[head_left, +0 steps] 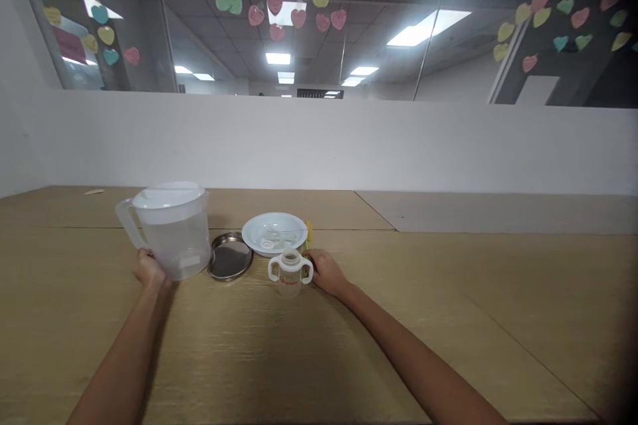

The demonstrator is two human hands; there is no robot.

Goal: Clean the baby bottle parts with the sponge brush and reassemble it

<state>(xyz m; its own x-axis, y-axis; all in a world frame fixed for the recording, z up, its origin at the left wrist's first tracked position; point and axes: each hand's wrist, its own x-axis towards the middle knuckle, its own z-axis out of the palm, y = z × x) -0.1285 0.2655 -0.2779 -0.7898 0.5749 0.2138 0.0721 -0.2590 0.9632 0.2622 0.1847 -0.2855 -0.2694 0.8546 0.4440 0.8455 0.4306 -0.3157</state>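
A translucent lidded pitcher (174, 239) stands upright at left. My left hand (151, 270) rests against its lower left side, below the handle; the fingers are partly hidden behind it. My right hand (325, 271) is closed around a slim green stick with a yellow head (309, 232), perhaps a bottle brush, mostly hidden. Just left of those fingers stands a clear baby bottle (290, 279) with two white handles, red print and an uncovered mouth. Behind it, a white bowl (252, 234) holds small clear and white parts.
A round metal tray (230, 259) lies between pitcher and bowl. These things stand on a wood-coloured table (448, 319) with seams. A white wall (349, 146) rises behind it, below a window with heart-shaped notes. A small flat piece (94, 191) lies far left.
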